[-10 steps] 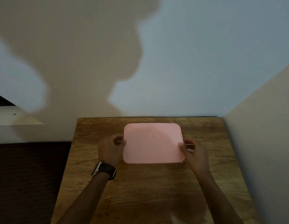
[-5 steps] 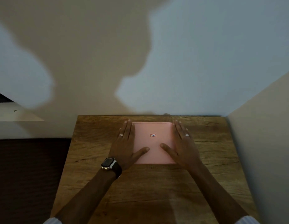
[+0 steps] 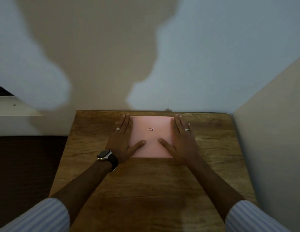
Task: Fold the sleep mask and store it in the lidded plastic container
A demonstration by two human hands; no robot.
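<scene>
A pink square lid (image 3: 151, 144) with a small red sticker at its middle covers the plastic container on the wooden table (image 3: 146, 181), near the back edge. My left hand (image 3: 123, 141) lies flat on the lid's left side, fingers spread and thumb pointing inward. My right hand (image 3: 181, 139) lies flat on the lid's right side in the same way. Both palms rest on the lid and grip nothing. The container body under the lid and the sleep mask are hidden from view.
The table stands against a pale wall (image 3: 213, 64) at the back and a beige wall (image 3: 271, 131) on the right. A dark floor (image 3: 25, 164) lies past the table's left edge. A white ledge (image 3: 12, 106) juts out at the far left.
A second ago both hands gripped the lid's left and right edges with curled fingers. They have since flattened on top of it, palms down. The lid stays in place.
</scene>
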